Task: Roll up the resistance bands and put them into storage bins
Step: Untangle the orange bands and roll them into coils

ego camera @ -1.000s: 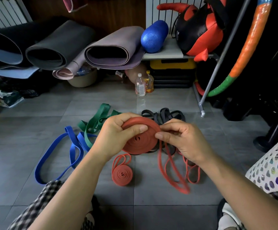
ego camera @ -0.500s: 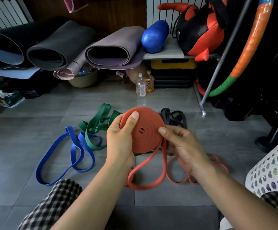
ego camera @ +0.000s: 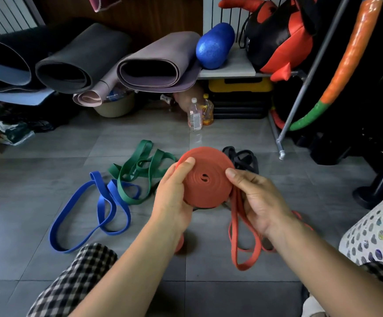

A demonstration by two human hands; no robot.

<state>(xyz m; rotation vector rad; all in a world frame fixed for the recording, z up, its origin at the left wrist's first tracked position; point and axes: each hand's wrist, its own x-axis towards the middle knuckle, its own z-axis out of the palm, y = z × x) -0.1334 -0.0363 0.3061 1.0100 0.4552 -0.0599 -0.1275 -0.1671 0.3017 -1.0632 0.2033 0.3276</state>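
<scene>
I hold a red resistance band wound into a flat coil above the floor. My left hand grips the coil's left edge, thumb on its face. My right hand pinches the coil's right edge, and the band's loose tail hangs down past that palm to the floor. A blue band, a green band and a black band lie unrolled on the grey tiles. A small red roll is mostly hidden under my left wrist.
A white perforated bin stands at the right edge. Rolled mats and a blue foam roller sit on a shelf at the back. Two bottles stand on the floor beyond the bands. A metal rack leg ends near the black band.
The coil has been turned and lifted a little, and more of the band is wound on. The loose tail is shorter and has shifted right. My left arm now covers the small red roll.
</scene>
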